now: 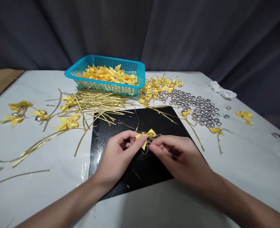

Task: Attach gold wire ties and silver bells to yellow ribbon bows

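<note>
Over the black mat (121, 177), my left hand (123, 148) pinches a small yellow ribbon bow (150, 133) between thumb and forefinger. A silver bell-like piece (143, 133) shows just behind the bow, partly hidden by my fingers. My right hand (175, 152) is closed at the bow's right side, thumb and forefinger pinching a thin gold cord (157, 136). A loop of the cord hangs below the bow. The other fingers of both hands are curled in and partly hidden.
A blue basket (102, 83) of yellow bows stands at the back, with gold cords (99, 101) heaped before it. Silver pieces (201, 109) and corded bows (158, 85) lie to the right. More bows (68, 122) lie left. White crumpled cloth (221, 90) rests at the right edge.
</note>
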### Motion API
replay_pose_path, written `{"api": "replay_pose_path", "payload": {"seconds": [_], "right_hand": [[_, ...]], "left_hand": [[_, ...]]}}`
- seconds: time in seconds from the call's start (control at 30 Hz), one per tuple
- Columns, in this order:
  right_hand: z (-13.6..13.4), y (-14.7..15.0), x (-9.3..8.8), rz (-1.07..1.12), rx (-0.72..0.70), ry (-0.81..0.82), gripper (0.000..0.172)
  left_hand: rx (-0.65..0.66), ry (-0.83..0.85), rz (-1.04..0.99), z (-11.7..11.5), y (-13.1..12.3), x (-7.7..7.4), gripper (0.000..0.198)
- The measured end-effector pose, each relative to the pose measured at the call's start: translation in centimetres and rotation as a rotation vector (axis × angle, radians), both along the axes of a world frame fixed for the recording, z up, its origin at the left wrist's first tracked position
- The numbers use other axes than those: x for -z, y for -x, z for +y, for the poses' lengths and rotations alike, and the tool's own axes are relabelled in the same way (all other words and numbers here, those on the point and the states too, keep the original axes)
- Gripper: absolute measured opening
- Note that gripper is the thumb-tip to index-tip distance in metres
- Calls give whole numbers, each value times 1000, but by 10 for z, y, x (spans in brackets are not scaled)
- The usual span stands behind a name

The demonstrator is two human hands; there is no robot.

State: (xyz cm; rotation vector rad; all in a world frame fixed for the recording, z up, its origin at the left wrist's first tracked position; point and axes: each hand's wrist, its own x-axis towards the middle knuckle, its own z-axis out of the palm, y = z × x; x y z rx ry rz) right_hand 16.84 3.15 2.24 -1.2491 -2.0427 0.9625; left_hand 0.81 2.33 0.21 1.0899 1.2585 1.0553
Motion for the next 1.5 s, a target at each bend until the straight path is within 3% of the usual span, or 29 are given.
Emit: {"api": "replay_pose_path", "payload": {"seconds": [0.27, 0.47, 0.6, 0.7, 0.8, 0.9, 1.1, 1.2, 1.33, 1.43, 1.5], "right_hand": [[-6, 12, 5, 224, 129, 162, 21], [-3, 15, 7, 331, 144, 252, 20], [1, 12, 6, 449, 265, 446, 24], [5, 9, 6, 561, 180, 684, 33], [8, 5, 7, 521, 43, 821, 29], [13, 1, 4, 401, 64, 789, 23], [21, -10, -11, 243, 78, 803, 28], [21, -12, -16, 213, 75, 695, 27], [16, -13, -18, 117, 126, 240, 14], [12, -16, -17, -55, -84, -155, 8], [11, -19, -17, -141, -223, -301, 9]], "left_hand": [[20, -18, -15, -1, 1, 2, 13], [41, -6, -90, 1, 1, 2, 13], [3, 23, -120, 3, 1, 1, 11], [-6, 18, -147, 3, 1, 1, 10], [-7, 6, -166, 3, 2, 2, 12], [-35, 5, -165, 3, 2, 3, 14], [-59, 15, -131, 3, 2, 4, 13], [-39, 18, -102, 4, 2, 4, 14], [3, 24, -30, 3, 1, 3, 17], [73, 31, 41, 2, -1, 2, 19], [139, 20, 86, 2, -3, 2, 19]]}}
